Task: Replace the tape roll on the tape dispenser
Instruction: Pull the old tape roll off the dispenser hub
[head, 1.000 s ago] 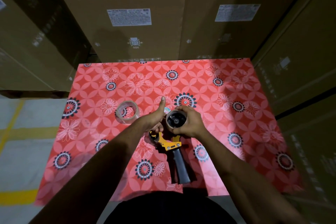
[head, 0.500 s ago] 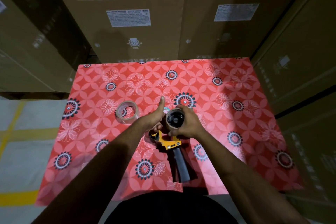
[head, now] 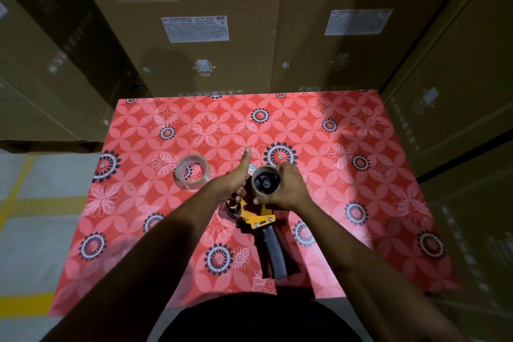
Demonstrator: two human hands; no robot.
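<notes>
The tape dispenser lies on the red table, black handle nearest. The right hand is curled around the empty cardboard ring on its wheel. The left hand grips the yellow front, thumb up. Farther left sits the tape roll, untouched.

Warehouse: stacked washing-machine cartons, yellow-lined floor.

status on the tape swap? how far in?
Early. Nothing finished yet: the spent cardboard core is on the dispenser hub. In hand: right hand grips that core, left hand steadies the dispenser frame. Left: pull the core, fit the clear tape roll lying apart on the table.
</notes>
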